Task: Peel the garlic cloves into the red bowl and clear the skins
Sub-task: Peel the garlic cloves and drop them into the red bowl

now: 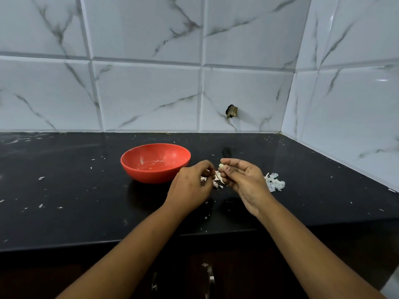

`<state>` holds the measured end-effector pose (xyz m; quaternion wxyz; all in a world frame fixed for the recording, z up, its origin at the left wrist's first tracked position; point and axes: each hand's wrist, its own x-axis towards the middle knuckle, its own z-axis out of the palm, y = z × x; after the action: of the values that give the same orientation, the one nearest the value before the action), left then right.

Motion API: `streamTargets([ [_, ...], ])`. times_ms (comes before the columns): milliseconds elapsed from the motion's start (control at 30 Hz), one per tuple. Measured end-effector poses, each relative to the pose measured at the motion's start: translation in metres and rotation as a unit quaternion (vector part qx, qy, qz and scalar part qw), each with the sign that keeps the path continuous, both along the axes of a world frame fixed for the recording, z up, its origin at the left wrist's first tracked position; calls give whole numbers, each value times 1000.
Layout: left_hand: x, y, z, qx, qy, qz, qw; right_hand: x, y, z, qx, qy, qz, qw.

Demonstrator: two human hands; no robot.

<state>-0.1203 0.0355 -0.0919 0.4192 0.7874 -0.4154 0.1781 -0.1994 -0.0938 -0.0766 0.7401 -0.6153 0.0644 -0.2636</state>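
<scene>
A red bowl (155, 161) stands on the black counter (64, 201), with white smears inside and no whole clove that I can make out. Just right of it my right hand (241, 182) pinches a small pale garlic clove (221, 165) between thumb and forefinger. My left hand (193, 186) hovers beside the bowl with its fingers curled over a pile of garlic pieces and skins (216, 179) on the counter; what it holds is hidden. A heap of white skins (274, 182) lies to the right of my right hand.
Small skin flakes (41, 178) are scattered over the counter. Marble-look wall tiles rise behind and to the right, with a small brass fitting (232, 111) on the back wall. Cabinet handles (210, 277) show under the counter's front edge.
</scene>
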Motion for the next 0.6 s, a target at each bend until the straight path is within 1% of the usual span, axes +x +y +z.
streamTargets([
  [200,1,-1,5,-65,52,-15,996,1,1,-2,-43,15,27,999],
  [300,0,-1,7,-82,81,-37,993,1,1,-3,-58,6,23,998],
  [467,0,1,7,-61,71,-30,995,4,3,-5,-118,-9,-3,993],
  [600,-1,1,8,-63,82,-30,994,4,3,-6,-150,-9,1,989],
])
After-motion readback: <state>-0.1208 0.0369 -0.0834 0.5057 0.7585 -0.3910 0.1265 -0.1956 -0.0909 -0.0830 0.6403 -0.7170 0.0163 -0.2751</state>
